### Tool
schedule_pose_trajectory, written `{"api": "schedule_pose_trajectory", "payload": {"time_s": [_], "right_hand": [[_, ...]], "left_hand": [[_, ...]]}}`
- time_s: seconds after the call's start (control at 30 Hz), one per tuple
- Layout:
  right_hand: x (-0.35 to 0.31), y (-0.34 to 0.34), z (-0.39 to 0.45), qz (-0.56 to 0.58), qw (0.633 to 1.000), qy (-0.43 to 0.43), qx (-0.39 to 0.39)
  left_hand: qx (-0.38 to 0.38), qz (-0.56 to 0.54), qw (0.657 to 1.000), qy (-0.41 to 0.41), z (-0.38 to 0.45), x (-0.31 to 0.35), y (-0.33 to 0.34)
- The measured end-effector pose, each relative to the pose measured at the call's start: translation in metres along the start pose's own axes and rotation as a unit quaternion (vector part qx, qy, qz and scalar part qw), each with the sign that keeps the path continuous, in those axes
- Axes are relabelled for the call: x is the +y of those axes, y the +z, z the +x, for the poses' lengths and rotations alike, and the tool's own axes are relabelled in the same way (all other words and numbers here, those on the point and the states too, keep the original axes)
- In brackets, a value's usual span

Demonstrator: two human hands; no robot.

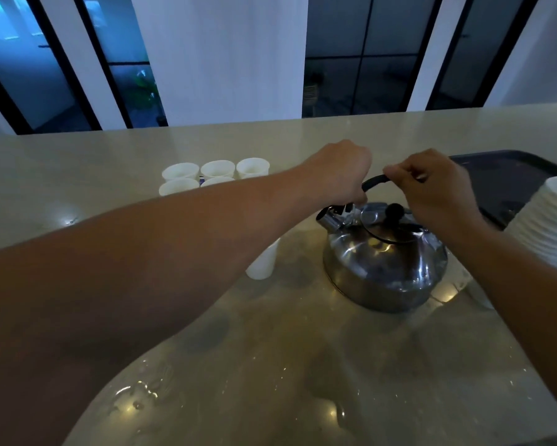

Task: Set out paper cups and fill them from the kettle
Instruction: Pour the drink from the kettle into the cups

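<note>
Left hand [341, 170] and right hand [431, 188] both grip the steel kettle's [385, 265] black handle [375, 181] on the counter [302, 349]

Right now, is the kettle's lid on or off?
On: the lid with its black knob sits closed atop the steel kettle.

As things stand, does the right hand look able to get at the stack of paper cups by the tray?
Probably yes: the right hand grips the kettle handle, but the stack of paper cups stands just to its right with nothing between. It would have to let go first.
</note>
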State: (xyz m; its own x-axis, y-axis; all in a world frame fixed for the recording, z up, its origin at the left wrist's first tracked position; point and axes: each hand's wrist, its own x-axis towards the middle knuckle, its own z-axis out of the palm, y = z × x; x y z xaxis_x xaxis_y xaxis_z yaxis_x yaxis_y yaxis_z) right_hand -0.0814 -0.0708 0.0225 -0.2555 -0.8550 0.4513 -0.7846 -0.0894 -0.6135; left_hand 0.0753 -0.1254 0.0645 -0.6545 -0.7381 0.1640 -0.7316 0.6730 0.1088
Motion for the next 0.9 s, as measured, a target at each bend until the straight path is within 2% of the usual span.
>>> {"api": "schedule_pose_trajectory", "payload": {"time_s": [0.2, 0.37, 0.53, 0.67, 0.9], "right_hand": [[0.001, 0.007, -0.008, 0.064, 0.997, 0.029, 0.009], [0.003, 0.005, -0.022, 0.113, 0.993, 0.021, 0.034], [-0.001, -0.004, -0.019, 0.083, 0.996, 0.027, -0.025], [-0.018, -0.014, -0.016, 0.057, 0.993, -0.015, -0.099], [-0.059, -0.033, 0.002, -0.013, 0.989, -0.093, -0.116]], "left_hand": [[0.004, -0.012, 1.000, -0.015, 0.009, 0.006, 0.006], [0.003, -0.040, 0.999, -0.017, 0.010, 0.006, 0.011], [-0.021, -0.089, 0.995, -0.033, 0.001, -0.002, 0.006], [-0.035, -0.084, 0.995, -0.038, -0.014, -0.003, -0.005], [0.012, -0.084, 0.996, -0.036, -0.037, -0.015, -0.042]]}}
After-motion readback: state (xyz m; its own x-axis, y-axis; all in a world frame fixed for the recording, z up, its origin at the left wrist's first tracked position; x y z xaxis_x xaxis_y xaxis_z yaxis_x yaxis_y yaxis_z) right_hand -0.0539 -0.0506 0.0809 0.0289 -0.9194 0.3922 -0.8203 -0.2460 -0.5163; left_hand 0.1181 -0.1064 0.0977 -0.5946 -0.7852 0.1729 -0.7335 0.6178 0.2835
